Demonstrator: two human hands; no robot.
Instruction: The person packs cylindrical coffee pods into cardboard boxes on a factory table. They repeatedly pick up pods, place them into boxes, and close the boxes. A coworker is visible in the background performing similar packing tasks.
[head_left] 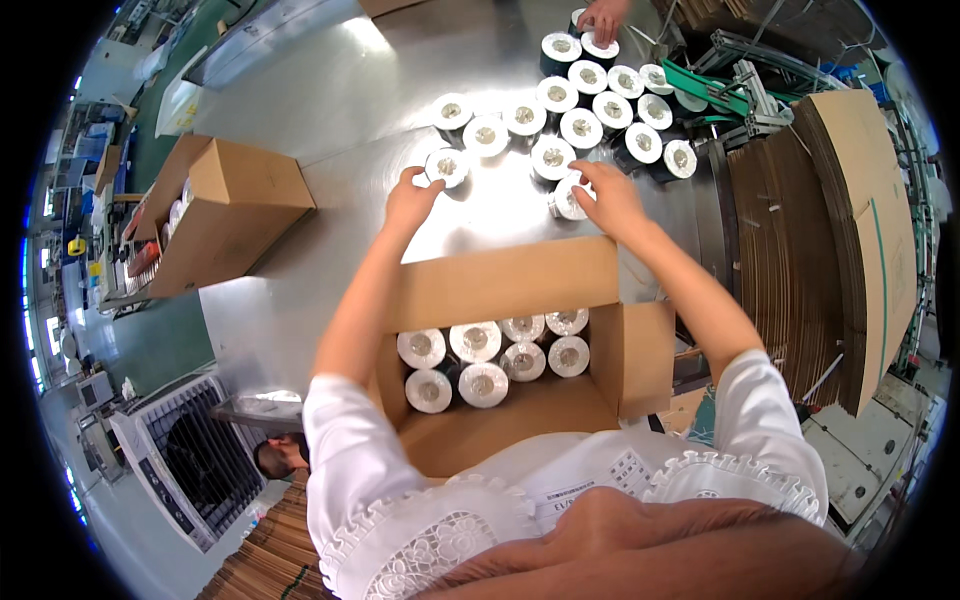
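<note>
At frame centre, one white-capped dark cylindrical can [447, 167] is gripped by the left hand [410, 198] and another [568, 197] by the right hand [612, 197] on the shiny steel bench [330, 110]; neighbouring cans could be toppled if knocked.

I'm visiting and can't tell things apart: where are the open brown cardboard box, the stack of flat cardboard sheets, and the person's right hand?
Open brown cardboard box [505, 280], head view, far flap.
Stack of flat cardboard sheets [850, 210], head view, top sheet.
Right hand [612, 197], head view, its back.

Glossy brushed-metal table [330, 90], matt brown cardboard box [500, 285], shiny foil-topped cans [482, 383].
</note>
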